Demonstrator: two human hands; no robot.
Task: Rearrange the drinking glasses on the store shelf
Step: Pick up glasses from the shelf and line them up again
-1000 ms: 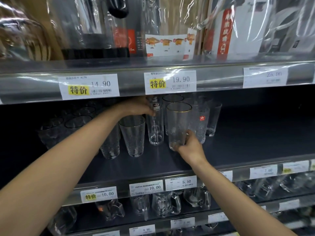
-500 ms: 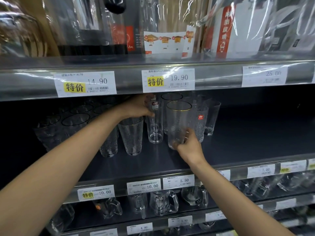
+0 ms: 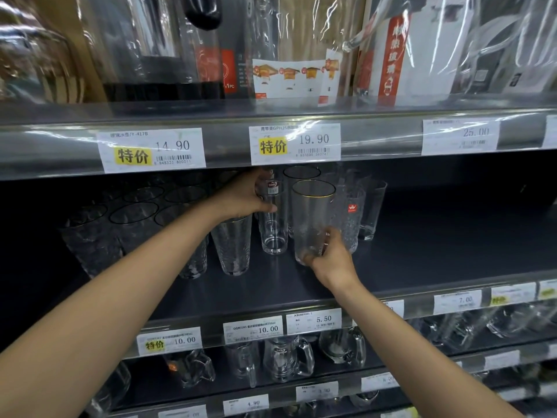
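The gold-rimmed glass (image 3: 312, 212) was gripped near its base by the right hand (image 3: 333, 260), fingers curled round it, low over the dark shelf (image 3: 437, 245); just left of that glass, a slim stickered glass (image 3: 272, 233) was clasped near its top by the left hand (image 3: 242, 199).

the dark shelf (image 3: 437, 254) carries glasses across its left half. a crowd of textured tumblers (image 3: 132, 227) stands at the left, rows running to the back. toward the middle stands a slim glass (image 3: 273, 233), with a gold-rimmed glass (image 3: 312, 215) just beside it, nearer the front. a dimpled glass (image 3: 351, 221) and a plain glass (image 3: 373, 212) stand furthest right. price tags (image 3: 253, 328) line the front edge.
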